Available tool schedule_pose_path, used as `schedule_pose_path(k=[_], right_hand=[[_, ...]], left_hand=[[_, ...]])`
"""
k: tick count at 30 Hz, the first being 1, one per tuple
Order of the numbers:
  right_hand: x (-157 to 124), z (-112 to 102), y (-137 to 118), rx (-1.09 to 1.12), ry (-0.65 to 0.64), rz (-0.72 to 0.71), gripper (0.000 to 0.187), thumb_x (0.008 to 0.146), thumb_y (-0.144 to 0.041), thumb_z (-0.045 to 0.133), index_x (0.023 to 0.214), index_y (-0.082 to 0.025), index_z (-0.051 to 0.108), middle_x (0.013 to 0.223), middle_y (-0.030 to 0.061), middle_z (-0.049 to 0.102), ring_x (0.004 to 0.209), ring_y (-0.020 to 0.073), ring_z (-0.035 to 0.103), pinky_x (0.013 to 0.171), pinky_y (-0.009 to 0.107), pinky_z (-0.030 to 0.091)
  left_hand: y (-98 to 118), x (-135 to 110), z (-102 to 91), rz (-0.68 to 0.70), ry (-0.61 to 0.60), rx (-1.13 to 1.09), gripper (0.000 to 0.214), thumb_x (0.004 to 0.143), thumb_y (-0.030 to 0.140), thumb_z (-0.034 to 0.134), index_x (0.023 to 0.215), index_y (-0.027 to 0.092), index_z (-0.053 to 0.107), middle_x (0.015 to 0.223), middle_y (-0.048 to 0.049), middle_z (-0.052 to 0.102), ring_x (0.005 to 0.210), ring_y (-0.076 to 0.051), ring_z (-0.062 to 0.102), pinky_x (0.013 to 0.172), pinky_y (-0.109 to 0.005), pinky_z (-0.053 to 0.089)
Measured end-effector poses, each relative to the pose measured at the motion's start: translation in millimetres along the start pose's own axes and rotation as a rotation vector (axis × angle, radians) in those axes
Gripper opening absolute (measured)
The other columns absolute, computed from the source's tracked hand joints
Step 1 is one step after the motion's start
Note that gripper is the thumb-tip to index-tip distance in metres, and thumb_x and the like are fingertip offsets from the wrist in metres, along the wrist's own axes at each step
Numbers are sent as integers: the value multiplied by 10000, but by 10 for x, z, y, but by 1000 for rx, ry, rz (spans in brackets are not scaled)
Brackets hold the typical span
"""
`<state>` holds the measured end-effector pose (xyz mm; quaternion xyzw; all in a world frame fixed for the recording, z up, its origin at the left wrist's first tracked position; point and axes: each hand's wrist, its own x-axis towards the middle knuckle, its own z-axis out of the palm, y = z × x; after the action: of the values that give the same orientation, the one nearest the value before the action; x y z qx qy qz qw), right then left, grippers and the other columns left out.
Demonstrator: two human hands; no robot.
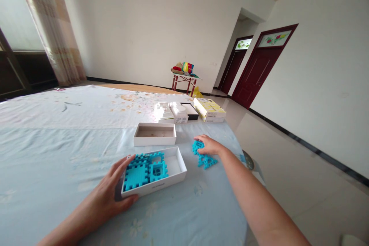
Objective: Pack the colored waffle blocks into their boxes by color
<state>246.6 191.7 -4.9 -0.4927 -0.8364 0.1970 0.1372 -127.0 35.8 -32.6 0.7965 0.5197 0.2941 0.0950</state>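
A white open box lies on the tablecloth in front of me. Blue interlocking plastic building pieces fill its left and middle, some solid squares and one with a window frame. My left hand grips the box's left end, thumb along the near wall and fingers over the far rim. To the right of the box, my right hand has its fingers closed on a blue building piece with a grid in it. Just below that hand, triangular blue pieces rest on the cloth.
Behind the box stands a second white box, with no lid. Farther back are white cartons, a black-lined tray and a yellow-and-white box. The table's right edge falls off to a tiled floor. A small side table holds colourful items.
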Motion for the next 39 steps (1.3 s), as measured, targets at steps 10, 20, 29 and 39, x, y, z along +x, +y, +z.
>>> schedule_pose_path(k=[10,20,29,39], right_hand=[[27,-9,-31,-41,-15,20,621,573,-367,711,1148,-187,560,1124,85,579,1003,230,552,874,338,427],[34,-53,-105,-97,-29,31,534,625,-376,668,1122,-198,591,1118,60,612,990,219,577,859,297,436],[203,-90,-131,-184,71,52,286,823,-304,431,766,-160,672,876,62,676,829,165,590,758,239,403],[177,-46,12,-223,242,156,312,885,-346,354,1051,-199,573,956,73,661,922,171,577,742,233,376]], left_hand=[[48,2,-37,-18,-36,19,805,753,349,555,1395,306,72,1414,-88,251,1246,-271,374,985,-340,380],[20,5,-11,-6,-14,32,792,756,370,556,1393,307,88,1407,-87,270,1242,-276,377,983,-360,382],[14,8,-21,19,5,31,818,739,339,582,1397,310,97,1396,-90,308,1216,-280,413,960,-340,404],[32,6,26,3,66,-4,799,712,347,584,1386,312,157,1376,-76,336,1201,-282,431,960,-361,408]])
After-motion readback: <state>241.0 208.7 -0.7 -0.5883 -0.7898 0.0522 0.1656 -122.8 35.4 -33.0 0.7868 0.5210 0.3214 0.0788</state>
